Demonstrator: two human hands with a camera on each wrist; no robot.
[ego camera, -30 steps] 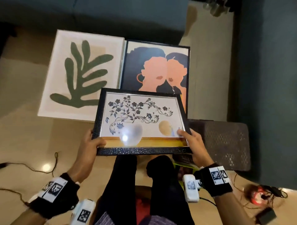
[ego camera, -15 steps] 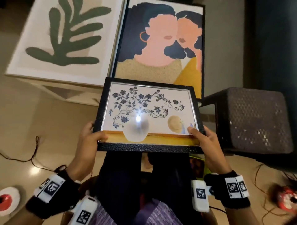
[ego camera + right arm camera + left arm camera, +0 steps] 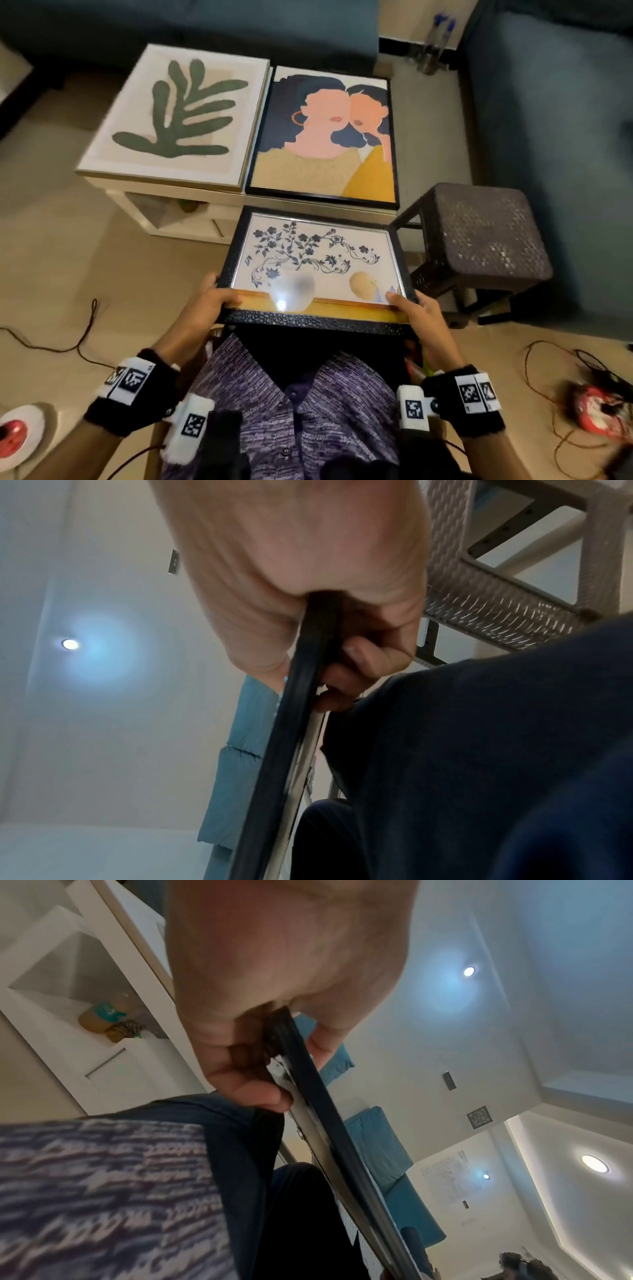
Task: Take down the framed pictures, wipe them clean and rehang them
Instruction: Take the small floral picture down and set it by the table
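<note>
Head view downward; wrist views upward, frame-edge (image 3: 308,1085) shared.

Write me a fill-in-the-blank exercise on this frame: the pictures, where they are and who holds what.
1. The floral picture is gripped at its near corners by the left hand and the ____ hand.
2. On the white table lie ____ other framed pictures.
3. The leaf picture lies to the ____ of the two-faces picture.
4. The woven stool stands to the ____ of the floral picture.

Missing words: right; two; left; right
</note>
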